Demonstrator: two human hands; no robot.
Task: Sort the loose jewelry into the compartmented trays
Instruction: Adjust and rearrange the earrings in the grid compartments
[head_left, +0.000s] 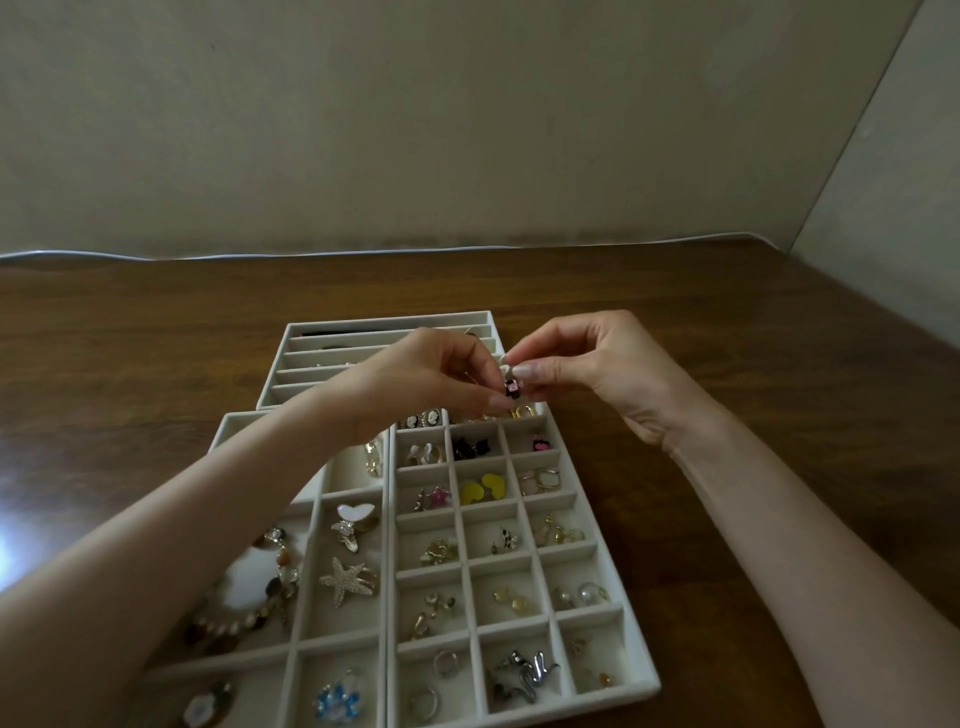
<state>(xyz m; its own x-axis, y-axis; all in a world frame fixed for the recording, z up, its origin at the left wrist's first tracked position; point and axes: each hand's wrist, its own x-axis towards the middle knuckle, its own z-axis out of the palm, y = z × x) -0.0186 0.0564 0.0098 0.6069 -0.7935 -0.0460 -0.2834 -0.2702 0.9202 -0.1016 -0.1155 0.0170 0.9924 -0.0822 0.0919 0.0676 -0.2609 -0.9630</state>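
Observation:
A small black and pink earring (512, 387) is pinched between the fingertips of my left hand (441, 379) and my right hand (587, 364), held above the far end of the small-cell tray (631, 613). That cream tray holds pairs of earrings and rings in many square cells, among them yellow hearts (483, 488) and one pink and black piece (540, 445). To its left a tray with larger cells (306, 561) holds a starfish clip (347, 578) and a beaded bracelet (244, 597). A long-slot tray (311, 358) lies behind, partly hidden by my left hand.
The trays lie on a dark wooden table (727, 322) that ends at a pale wall at the back and right. My left forearm crosses over the larger-cell tray. Bright glare shows on the table at the far left.

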